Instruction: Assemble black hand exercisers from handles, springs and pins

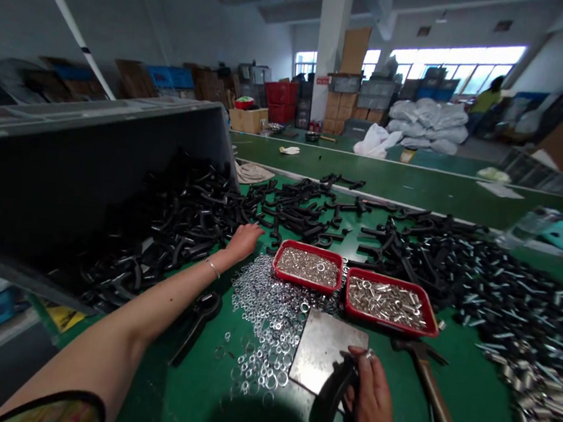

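Note:
My left hand (244, 241) reaches out over the far edge of the loose metal rings (264, 303), beside the heap of black curved parts (195, 219). Its fingers are bent together near the black parts, and whatever they may hold is too small to tell. In my right hand (373, 398) is a black part (335, 391), gripped between thumb and fingers over the lower right of a square metal plate (322, 349). Two red trays stand behind the plate: the left tray (306, 284) has tiny metal pieces, the right tray (390, 325) small metal pins.
A hammer (442, 402) lies right of my right hand. A large grey crate (223, 138) lies tipped at the left. Another black part (196, 326) rests near my left forearm. Metal sleeves (537, 406) and black parts with bolts (515, 289) are heaped at the right.

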Motion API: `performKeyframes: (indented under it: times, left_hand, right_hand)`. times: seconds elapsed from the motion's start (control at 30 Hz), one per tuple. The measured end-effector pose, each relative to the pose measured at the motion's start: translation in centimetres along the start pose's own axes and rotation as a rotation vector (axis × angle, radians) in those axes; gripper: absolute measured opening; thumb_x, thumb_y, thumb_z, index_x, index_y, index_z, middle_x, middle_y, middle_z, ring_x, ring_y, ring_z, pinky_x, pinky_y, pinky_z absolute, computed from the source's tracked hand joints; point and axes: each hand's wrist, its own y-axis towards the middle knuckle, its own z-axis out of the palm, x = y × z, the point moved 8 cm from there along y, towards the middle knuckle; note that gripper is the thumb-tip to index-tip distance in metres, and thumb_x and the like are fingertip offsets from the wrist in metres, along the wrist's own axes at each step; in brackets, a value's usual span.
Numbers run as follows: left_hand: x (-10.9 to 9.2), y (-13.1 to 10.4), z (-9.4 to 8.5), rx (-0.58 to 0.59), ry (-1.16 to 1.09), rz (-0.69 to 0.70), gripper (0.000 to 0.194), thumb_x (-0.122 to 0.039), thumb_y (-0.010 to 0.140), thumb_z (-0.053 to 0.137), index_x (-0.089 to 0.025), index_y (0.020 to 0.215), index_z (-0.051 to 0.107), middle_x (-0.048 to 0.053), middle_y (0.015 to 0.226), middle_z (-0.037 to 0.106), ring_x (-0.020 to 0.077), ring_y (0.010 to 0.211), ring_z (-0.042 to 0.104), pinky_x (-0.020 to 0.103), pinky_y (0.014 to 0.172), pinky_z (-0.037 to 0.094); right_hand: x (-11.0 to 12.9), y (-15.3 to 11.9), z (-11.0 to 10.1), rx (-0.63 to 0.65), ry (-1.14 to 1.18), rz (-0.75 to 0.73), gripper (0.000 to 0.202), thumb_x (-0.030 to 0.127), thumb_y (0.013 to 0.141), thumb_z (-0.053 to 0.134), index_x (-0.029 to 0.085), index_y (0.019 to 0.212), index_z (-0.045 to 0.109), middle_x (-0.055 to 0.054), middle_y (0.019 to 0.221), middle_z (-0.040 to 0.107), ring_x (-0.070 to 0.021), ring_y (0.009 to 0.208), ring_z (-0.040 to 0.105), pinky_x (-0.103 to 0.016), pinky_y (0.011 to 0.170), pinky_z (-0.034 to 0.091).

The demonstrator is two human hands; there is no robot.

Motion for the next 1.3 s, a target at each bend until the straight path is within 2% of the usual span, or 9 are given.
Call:
performKeyframes:
  times: [0.13,0.33,0.47,0.57,0.63,0.73,0.83,0.97,1.3]
  left_hand:
    - [-2.3,4.0,2.9,0.065,0.017,0.162,0.049,0.000,0.084,0.044,-0.021,0.123,0.064,0.009,0.131,0.062,0.0213,0.123,0.053,0.036,0.103,0.039]
    - [-3.5,6.3,4.7,0.142,0.034,0.234,0.026,-0.002,0.079,0.047,-0.013,0.090,0.069,0.016,0.097,0.068,0.0271,0.108,0.057,0.039,0.096,0.043]
    - [-0.9,5.8,-0.8,-0.140,0.012,-0.008,0.023,-0.015,0.090,0.045,-0.007,0.107,0.058,0.019,0.111,0.062,0.0339,0.116,0.051,0.053,0.102,0.035]
    - [-2.1,1.5,-5.9,-0.377,-0.220,-0.184,0.034,-0.033,0.098,0.039,-0.008,0.120,0.046,0.010,0.105,0.061,0.0266,0.110,0.057,0.045,0.097,0.041]
    - [-6.3,-2.4,-5.9,-0.273,-0.518,-0.161,0.036,-0.045,0.095,0.048,-0.015,0.116,0.046,0.004,0.088,0.065,0.0208,0.086,0.064,0.034,0.080,0.048]
    - [-15.6,-9.0,-1.3,0.193,-0.978,-0.064,0.034,-0.053,0.094,0.048,-0.020,0.104,0.047,0.000,0.067,0.066,0.0158,0.056,0.061,0.026,0.055,0.047]
    - [-21.3,-14.0,3.1,0.394,-1.236,-0.165,0.040,-0.060,0.094,0.041,-0.020,0.099,0.045,-0.003,0.057,0.062,0.0139,0.042,0.055,0.023,0.042,0.041]
    - [-24.1,-15.9,5.2,0.482,-1.345,-0.222,0.044,-0.063,0.092,0.044,-0.020,0.101,0.047,-0.004,0.053,0.060,0.0124,0.038,0.053,0.020,0.039,0.040]
    - [-26.2,-16.7,4.3,0.526,-1.227,-0.069,0.037,-0.059,0.096,0.038,-0.023,0.096,0.048,-0.006,0.048,0.052,0.0155,0.038,0.050,0.025,0.042,0.040]
  right_hand:
    - [-0.2,0.1,-0.1,-0.006,-0.015,0.025,0.043,0.062,0.082,0.064,0.022,0.099,0.067,-0.005,0.090,0.067,-0.0154,0.065,0.059,-0.023,0.052,0.046]
    - [-0.5,0.3,0.2,0.009,-0.009,0.074,0.042,0.061,0.087,0.058,0.021,0.099,0.064,-0.003,0.086,0.063,-0.0152,0.070,0.058,-0.021,0.054,0.044]
    - [-0.4,0.4,0.6,0.029,-0.048,0.068,0.042,0.060,0.088,0.055,0.020,0.096,0.062,-0.002,0.081,0.061,-0.0147,0.066,0.056,-0.022,0.051,0.042]
    - [-0.2,0.5,0.9,0.053,-0.069,0.047,0.039,0.058,0.091,0.053,0.020,0.095,0.060,-0.001,0.082,0.059,-0.0145,0.068,0.054,-0.022,0.053,0.041]
    - [0.2,0.7,1.2,0.077,-0.105,0.018,0.037,0.056,0.092,0.052,0.020,0.090,0.058,0.000,0.080,0.057,-0.0142,0.068,0.052,-0.022,0.055,0.040]
    - [1.6,1.2,1.3,0.100,-0.233,-0.075,0.035,0.052,0.093,0.051,0.020,0.080,0.055,0.002,0.073,0.052,-0.0141,0.067,0.049,-0.024,0.059,0.040]
    - [3.6,1.3,0.8,0.108,-0.382,-0.179,0.032,0.048,0.094,0.049,0.021,0.077,0.054,0.002,0.070,0.051,-0.0147,0.066,0.048,-0.025,0.062,0.038]
    - [5.3,0.8,-0.3,0.108,-0.483,-0.229,0.031,0.046,0.094,0.048,0.022,0.075,0.050,0.003,0.068,0.052,-0.0151,0.064,0.048,-0.025,0.061,0.037]
    - [5.8,0.3,0.1,0.178,-0.525,-0.303,0.027,0.042,0.093,0.051,0.023,0.074,0.051,0.003,0.065,0.054,-0.0150,0.060,0.051,-0.026,0.059,0.036]
